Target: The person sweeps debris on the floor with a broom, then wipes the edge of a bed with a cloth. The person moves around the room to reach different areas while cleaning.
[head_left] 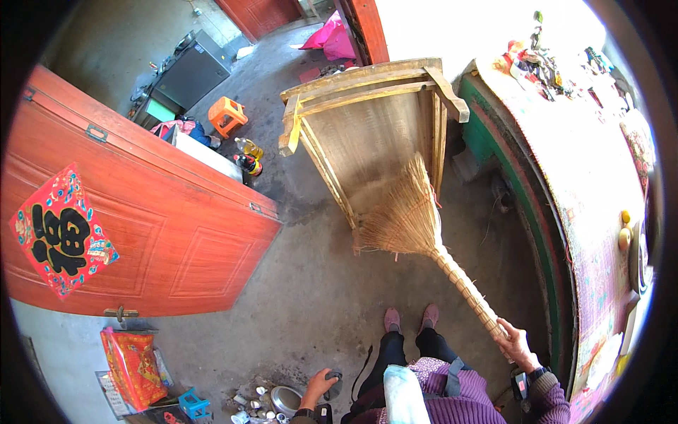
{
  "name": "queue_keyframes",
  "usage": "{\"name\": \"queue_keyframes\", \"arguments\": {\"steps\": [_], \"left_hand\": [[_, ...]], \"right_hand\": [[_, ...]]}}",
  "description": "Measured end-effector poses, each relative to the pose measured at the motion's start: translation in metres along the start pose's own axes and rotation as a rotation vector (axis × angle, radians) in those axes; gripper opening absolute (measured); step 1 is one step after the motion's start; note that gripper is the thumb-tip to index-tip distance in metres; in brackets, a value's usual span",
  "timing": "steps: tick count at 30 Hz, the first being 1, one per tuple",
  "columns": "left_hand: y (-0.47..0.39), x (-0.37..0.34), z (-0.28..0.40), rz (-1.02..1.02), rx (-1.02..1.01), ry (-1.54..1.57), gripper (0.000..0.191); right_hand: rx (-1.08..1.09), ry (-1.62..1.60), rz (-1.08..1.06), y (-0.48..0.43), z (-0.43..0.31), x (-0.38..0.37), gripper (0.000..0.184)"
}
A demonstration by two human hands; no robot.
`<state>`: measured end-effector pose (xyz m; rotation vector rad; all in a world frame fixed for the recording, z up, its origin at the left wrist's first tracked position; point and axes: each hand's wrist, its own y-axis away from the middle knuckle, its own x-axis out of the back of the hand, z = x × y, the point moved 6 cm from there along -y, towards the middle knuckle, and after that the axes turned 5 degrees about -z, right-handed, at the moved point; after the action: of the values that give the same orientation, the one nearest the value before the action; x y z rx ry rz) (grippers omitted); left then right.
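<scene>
My right hand (pixel 514 342) is closed around the bound handle of a straw broom (pixel 408 217), near the handle's end. The broom's bristles lie across the lower end of a wooden furniture piece (pixel 386 127) whose flat panel, frame rails and short curved legs show. At the bottom, my left hand (pixel 320 387) is curled around a small dark item (pixel 333 386) that I cannot identify. A yellow strip (pixel 295 132) hangs from the left leg of the wooden piece.
An orange-red door (pixel 159 222) stands at the left. On the right runs a long green-sided surface with a patterned cover (pixel 582 254). Bottles (pixel 248 164) and an orange plastic stool (pixel 226 114) stand behind the door. A metal lid (pixel 286 400) and jars lie near my left hand.
</scene>
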<state>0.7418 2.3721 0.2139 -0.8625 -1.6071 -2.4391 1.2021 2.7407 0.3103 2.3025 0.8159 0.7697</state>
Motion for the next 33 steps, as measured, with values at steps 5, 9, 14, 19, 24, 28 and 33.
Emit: {"name": "queue_keyframes", "arguments": {"steps": [5, 9, 14, 19, 24, 28, 33], "left_hand": [[-0.005, 0.005, 0.001, 0.017, -0.059, 0.024, 0.045], [-0.005, 0.006, -0.005, -0.024, -0.050, 0.035, 0.047], [0.004, 0.010, -0.002, 0.010, -0.099, -0.024, 0.046], [0.006, 0.008, 0.002, -0.012, -0.078, -0.066, 0.047], [0.004, 0.006, 0.002, 0.013, -0.060, -0.038, 0.047], [0.008, -0.001, -0.005, 0.013, -0.070, 0.028, 0.047], [0.010, -0.012, -0.015, -0.006, -0.020, 0.013, 0.048]], "right_hand": [[0.252, -0.097, 0.067, 0.008, -0.027, -0.008, 0.053], [0.143, -0.190, 0.069, -0.025, -0.019, -0.020, 0.052], [0.011, -0.531, 0.052, -0.066, 0.008, -0.037, 0.051], [-0.001, -0.501, -0.030, -0.072, 0.020, -0.055, 0.045], [-0.170, -0.396, -0.067, -0.063, 0.036, -0.060, 0.048], [-0.224, -0.274, -0.094, -0.029, 0.054, -0.056, 0.053], [-0.321, -0.198, -0.183, 0.008, 0.065, -0.047, 0.057]]}}
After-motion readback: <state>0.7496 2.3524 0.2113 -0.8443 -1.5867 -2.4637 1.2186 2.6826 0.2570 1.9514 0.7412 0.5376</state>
